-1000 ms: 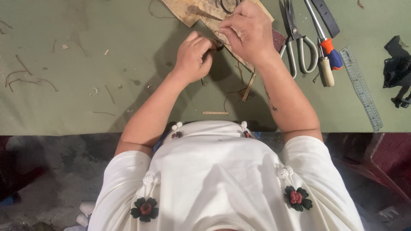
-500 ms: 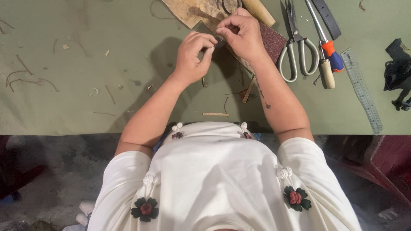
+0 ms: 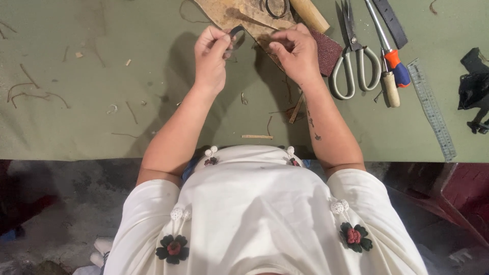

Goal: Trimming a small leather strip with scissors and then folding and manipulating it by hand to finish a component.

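— pinched between thumb and forefinger of the left hand [image 3: 213, 53]: a small dark curved strip [image 3: 236, 34], held just above the green table [image 3: 102, 117]. the fingers are closed on it; only its upper end shows.

— and the right hand [image 3: 298, 53]?

— head view: fingers curled, thumb and forefinger drawn together near the tan leather piece [image 3: 239, 15]. whether anything is gripped there cannot be told. the hand is laid over a dark red sanding sheet [image 3: 328, 51].

— what is set beside it?

— scissors [image 3: 351, 66] just to the right, then a screwdriver with an orange and blue handle [image 3: 389, 51], a wooden-handled tool [image 3: 391, 89], a clear ruler [image 3: 430, 109]. thin scraps are scattered over the table.

— step in hand?

— judged as a handling step: the strip is being held up and turned between the hands, apart from the leather. for any next move a steady pinch and the second hand brought to the free end would be called for.
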